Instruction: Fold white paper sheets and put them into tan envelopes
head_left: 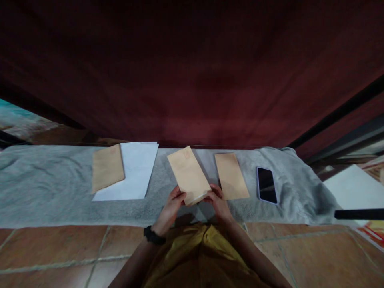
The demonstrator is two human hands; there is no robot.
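Between my two hands is a tan paper envelope (189,172), raised above the grey blanket and tilted, with a small reddish mark near its far end. My left hand (174,203) pinches its near left corner, thumb on top. At the near right corner, my right hand (216,201) grips the edge with fingers closed. A second tan envelope (232,176) lies flat just right of my right hand. To the left, another brown envelope (107,167) rests partly over white paper sheets (140,172).
A phone (267,185) with a pale case lies on the grey blanket (60,188) at the right. Dark red cloth (192,88) rises behind. White paper (357,192) and a black bar (358,214) are at far right. Tiled floor (54,248) shows in front.
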